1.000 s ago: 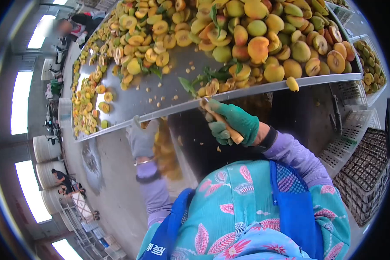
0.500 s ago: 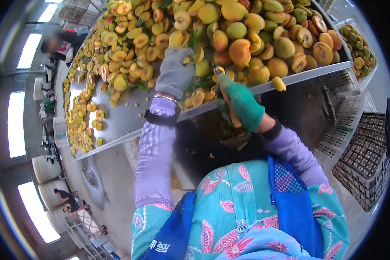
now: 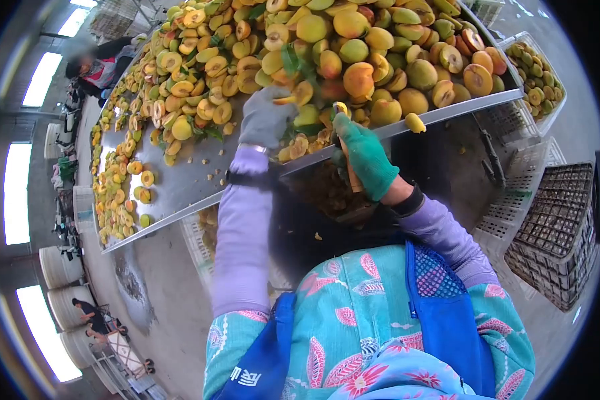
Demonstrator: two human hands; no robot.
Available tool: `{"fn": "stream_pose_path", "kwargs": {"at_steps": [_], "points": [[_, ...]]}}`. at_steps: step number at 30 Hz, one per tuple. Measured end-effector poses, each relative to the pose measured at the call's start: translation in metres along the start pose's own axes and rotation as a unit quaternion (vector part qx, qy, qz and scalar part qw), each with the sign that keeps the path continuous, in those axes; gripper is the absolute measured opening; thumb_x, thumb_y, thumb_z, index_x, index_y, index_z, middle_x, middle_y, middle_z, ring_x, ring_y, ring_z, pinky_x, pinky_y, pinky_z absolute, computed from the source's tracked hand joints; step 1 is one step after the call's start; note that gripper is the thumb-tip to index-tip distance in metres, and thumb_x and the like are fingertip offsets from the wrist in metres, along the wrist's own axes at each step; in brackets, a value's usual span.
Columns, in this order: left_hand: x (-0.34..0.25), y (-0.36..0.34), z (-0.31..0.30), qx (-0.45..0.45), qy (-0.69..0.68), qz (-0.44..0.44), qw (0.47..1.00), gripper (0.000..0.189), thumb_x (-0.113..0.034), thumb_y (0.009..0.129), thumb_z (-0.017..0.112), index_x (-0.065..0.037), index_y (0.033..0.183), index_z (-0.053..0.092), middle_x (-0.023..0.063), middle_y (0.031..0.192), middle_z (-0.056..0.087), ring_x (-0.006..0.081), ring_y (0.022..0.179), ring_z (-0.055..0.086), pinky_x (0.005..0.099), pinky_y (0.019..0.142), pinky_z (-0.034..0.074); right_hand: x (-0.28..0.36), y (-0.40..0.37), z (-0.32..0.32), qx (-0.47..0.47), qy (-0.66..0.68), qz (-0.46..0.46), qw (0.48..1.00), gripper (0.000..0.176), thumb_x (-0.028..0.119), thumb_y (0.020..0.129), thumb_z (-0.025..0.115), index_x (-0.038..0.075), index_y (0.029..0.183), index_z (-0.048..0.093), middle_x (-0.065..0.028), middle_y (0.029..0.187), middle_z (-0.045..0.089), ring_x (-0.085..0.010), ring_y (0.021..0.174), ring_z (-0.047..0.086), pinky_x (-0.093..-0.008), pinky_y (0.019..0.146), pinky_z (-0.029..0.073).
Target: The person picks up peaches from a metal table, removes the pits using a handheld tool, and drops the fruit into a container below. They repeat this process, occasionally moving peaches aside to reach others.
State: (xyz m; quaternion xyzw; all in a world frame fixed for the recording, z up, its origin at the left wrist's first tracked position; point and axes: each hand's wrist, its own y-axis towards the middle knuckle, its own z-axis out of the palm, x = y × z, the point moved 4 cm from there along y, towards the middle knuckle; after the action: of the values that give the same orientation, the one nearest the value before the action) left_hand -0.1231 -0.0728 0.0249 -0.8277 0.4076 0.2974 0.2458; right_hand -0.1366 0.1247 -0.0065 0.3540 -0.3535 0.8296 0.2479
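Note:
My left hand (image 3: 267, 118), in a grey glove, is over the near part of the fruit pile, its fingers closed round a yellow fruit piece (image 3: 285, 100) that pokes out on the right. In its green glove, my right hand (image 3: 368, 157) grips a wooden-handled tool (image 3: 351, 167) at the metal table's near edge. A bit of yellow flesh sits at the tool's tip. Whole and halved yellow-orange fruits (image 3: 358, 81) are heaped on the metal table (image 3: 180, 175). Small cut pieces (image 3: 299, 147) lie between my hands.
A fruit-filled white crate (image 3: 537, 80) stands at the right, near a white crate (image 3: 521, 193) and a dark crate (image 3: 553, 227). One person (image 3: 103, 70) is at the table's far left. Others (image 3: 93, 317) are at the lower left, beside white tubs (image 3: 60, 270).
My left hand has shifted slightly left and down, and a fruit piece now shows in its fingers. The view has shifted a little. The person at the far left leans nearer the table.

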Motion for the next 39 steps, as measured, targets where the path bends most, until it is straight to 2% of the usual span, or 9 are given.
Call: {"fn": "stream_pose_path", "kwargs": {"at_steps": [6,9,14,17,20,24,25,34,39], "points": [[0.010,-0.086,-0.020,-0.029,-0.164,0.133,0.977,0.048,-0.007,0.079,0.068,0.000,0.126,0.056,0.0123,0.113,0.066,0.0191,0.092,0.065,0.0285,0.081,0.053,-0.021,0.011,0.035,0.093,-0.306,-0.159,0.934,0.043,0.042,0.098,0.048,0.000,0.092,0.057,-0.0201,0.079,0.062,-0.0317,0.070,0.060,-0.0420,0.067,0.046],[0.009,-0.098,-0.001,0.032,-0.554,0.142,0.820,0.053,-0.019,0.089,0.060,0.002,0.136,0.045,0.0187,0.122,0.059,0.0259,0.107,0.059,0.0362,0.092,0.049,-0.032,0.006,0.044,0.117,-0.295,-0.179,0.931,0.041,0.042,0.098,0.049,0.002,0.104,0.056,-0.0166,0.079,0.064,-0.0297,0.071,0.061,-0.0403,0.066,0.047],[0.029,-0.095,0.028,-0.029,-0.651,0.048,0.757,0.058,-0.043,0.096,0.051,0.003,0.131,0.047,0.0238,0.120,0.058,0.0313,0.104,0.059,0.0397,0.091,0.050,-0.028,-0.012,0.045,0.139,-0.225,0.036,0.964,0.041,0.041,0.098,0.050,0.002,0.107,0.058,-0.0102,0.076,0.064,-0.0220,0.068,0.060,-0.0383,0.064,0.047],[0.018,-0.105,0.020,-0.158,-0.318,0.164,0.921,0.050,-0.036,0.096,0.051,0.002,0.129,0.050,0.0195,0.110,0.061,0.0267,0.094,0.062,0.0372,0.084,0.052,-0.026,0.000,0.036,-0.030,-0.387,-0.259,0.885,0.037,0.041,0.097,0.053,0.006,0.100,0.059,-0.0017,0.065,0.055,-0.0110,0.052,0.050,-0.0292,0.046,0.040],[0.011,-0.113,0.015,-0.160,-0.342,0.170,0.910,0.040,-0.020,0.095,0.053,0.003,0.128,0.052,0.0149,0.107,0.063,0.0207,0.093,0.062,0.0309,0.080,0.052,-0.025,-0.013,0.043,0.087,-0.077,0.013,0.993,0.037,0.045,0.096,0.054,0.008,0.095,0.058,0.0006,0.064,0.051,-0.0090,0.046,0.045,-0.0256,0.040,0.035],[0.039,-0.104,0.019,-0.061,-0.613,0.089,0.782,0.041,-0.024,0.098,0.048,0.003,0.129,0.051,0.0156,0.112,0.062,0.0198,0.097,0.062,0.0291,0.081,0.052,-0.030,-0.017,0.043,0.115,-0.156,0.148,0.970,0.036,0.044,0.096,0.055,0.009,0.089,0.055,0.0020,0.061,0.047,-0.0093,0.046,0.043,-0.0260,0.040,0.035],[0.042,-0.104,0.017,-0.074,-0.634,0.055,0.768,0.042,-0.026,0.099,0.046,0.003,0.130,0.051,0.0157,0.112,0.062,0.0200,0.096,0.062,0.0289,0.080,0.052,-0.029,-0.012,0.041,0.026,0.026,0.137,0.990,0.036,0.044,0.096,0.054,0.009,0.086,0.054,0.0005,0.061,0.048,-0.0096,0.047,0.044,-0.0267,0.041,0.035],[0.019,-0.106,0.021,-0.013,-0.669,0.073,0.740,0.045,-0.032,0.099,0.049,0.003,0.128,0.053,0.0136,0.100,0.064,0.0201,0.090,0.062,0.0316,0.079,0.053,-0.023,-0.028,0.048,0.176,-0.309,-0.010,0.935,0.045,0.043,0.098,0.049,0.000,0.104,0.060,-0.0155,0.078,0.062,-0.0277,0.072,0.060,-0.0387,0.069,0.047],[0.028,-0.104,0.020,-0.136,-0.360,0.179,0.906,0.039,-0.012,0.088,0.064,0.003,0.123,0.057,0.0092,0.089,0.064,0.0170,0.081,0.062,0.0293,0.074,0.054,-0.019,-0.026,0.048,0.129,-0.374,-0.102,0.913,0.049,0.046,0.098,0.047,-0.001,0.103,0.060,-0.0224,0.084,0.064,-0.0362,0.078,0.063,-0.0411,0.071,0.048]]}}
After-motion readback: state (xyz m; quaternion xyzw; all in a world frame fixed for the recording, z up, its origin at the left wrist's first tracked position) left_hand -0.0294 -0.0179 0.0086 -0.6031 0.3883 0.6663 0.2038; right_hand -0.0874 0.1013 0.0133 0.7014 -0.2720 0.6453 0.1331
